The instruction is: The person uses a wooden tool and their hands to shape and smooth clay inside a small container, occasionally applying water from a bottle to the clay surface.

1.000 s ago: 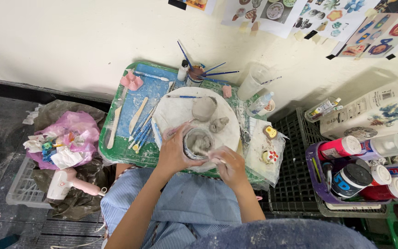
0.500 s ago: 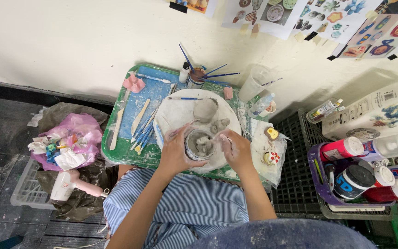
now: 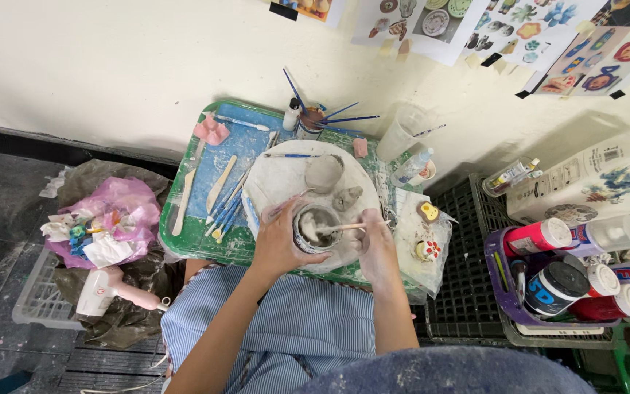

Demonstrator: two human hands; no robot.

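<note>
The left hand (image 3: 280,241) cups the grey clay pot (image 3: 316,228), upright on the round white board (image 3: 286,179). The right hand (image 3: 375,244) pinches a wooden stick (image 3: 340,228), lying left-right, tip inside the pot. Earlier, both hands wrapped the pot without the stick.

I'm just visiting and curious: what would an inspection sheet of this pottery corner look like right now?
Surface: green tray with a round white board on it, smeared with clay.
Job's things: small clay cup on the board; wooden stick reaching into it.
Clutter: wooden modelling tools, brushes in a jar, second clay cup, small painted figures.
Hands: left hand cups the clay cup; right hand grips the stick.
Cables: white cord near a hair dryer on the floor.
Surroundings: picture sheets on the wall, paint bottles in a purple basket.
</note>
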